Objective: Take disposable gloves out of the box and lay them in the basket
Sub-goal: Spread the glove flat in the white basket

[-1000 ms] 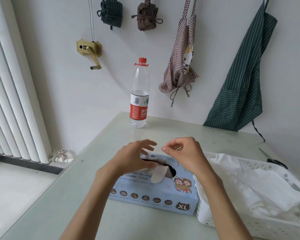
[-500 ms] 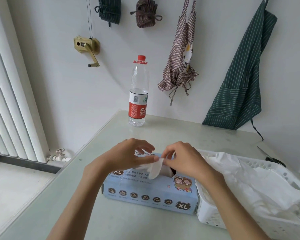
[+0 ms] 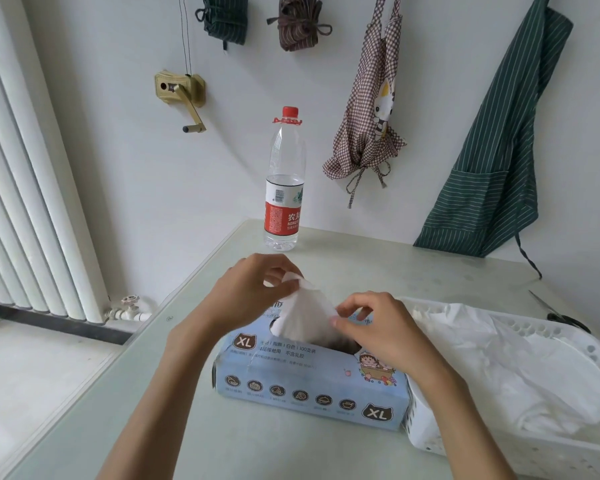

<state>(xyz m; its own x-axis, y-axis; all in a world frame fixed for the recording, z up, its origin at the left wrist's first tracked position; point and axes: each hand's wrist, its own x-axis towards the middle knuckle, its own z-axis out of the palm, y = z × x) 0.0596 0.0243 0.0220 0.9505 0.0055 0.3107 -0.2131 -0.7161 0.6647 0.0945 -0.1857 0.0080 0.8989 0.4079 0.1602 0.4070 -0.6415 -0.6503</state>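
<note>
Printed cardboard box (image 3: 309,386), perforated plastic basket (image 3: 541,455), glossy tabletop (image 3: 194,427).

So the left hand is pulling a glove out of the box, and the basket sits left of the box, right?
Not quite. The head view shows the basket right of the box, not left. The left hand does pinch a glove coming out of the box.

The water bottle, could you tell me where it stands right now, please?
In the head view the water bottle stands upright at the table's far edge by the wall, beyond the glove box and left of the checked apron.
</note>
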